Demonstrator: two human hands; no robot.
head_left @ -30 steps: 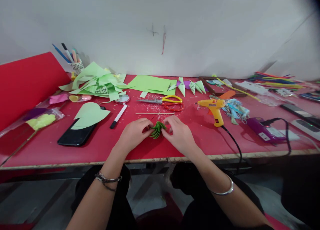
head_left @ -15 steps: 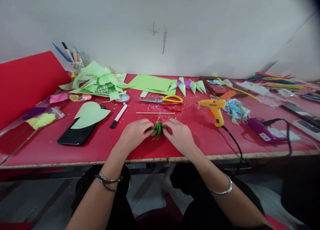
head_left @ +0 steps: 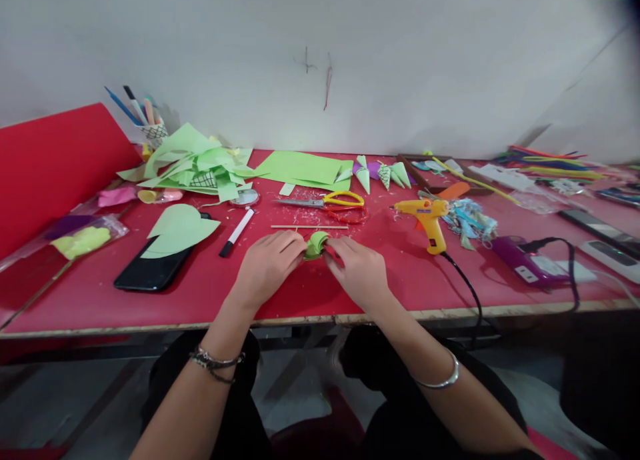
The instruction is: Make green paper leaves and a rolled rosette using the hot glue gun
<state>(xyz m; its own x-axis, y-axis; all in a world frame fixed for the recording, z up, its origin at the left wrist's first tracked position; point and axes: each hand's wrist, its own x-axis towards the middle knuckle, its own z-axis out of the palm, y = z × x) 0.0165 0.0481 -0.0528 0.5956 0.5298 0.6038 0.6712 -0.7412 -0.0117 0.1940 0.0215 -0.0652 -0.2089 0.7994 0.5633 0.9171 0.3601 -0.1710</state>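
Note:
Between my two hands, near the table's front edge, is a small curled piece of green paper (head_left: 315, 245) with layered strips. My left hand (head_left: 271, 260) pinches its left side, fingers closed. On the other side, my right hand (head_left: 359, 268) grips it between thumb and fingers. A thin stick (head_left: 310, 227) lies just beyond my fingertips. Behind the stick rest scissors (head_left: 325, 202) with yellow and red handles. To the left of my left hand is a white marker (head_left: 237, 232) with a black cap.
A yellow glue gun (head_left: 427, 220) lies to the right, its cord trailing over the table edge. Left are a black phone (head_left: 150, 273) under pale green paper shapes (head_left: 183, 227) and a heap of green paper scraps (head_left: 200, 163). Green paper cones (head_left: 363, 173) sit at the back.
The green paper piece has turned between my fingers: its strips hung fanned downward before, and now its rounded, lighter side shows. Both hands stay in nearly the same place.

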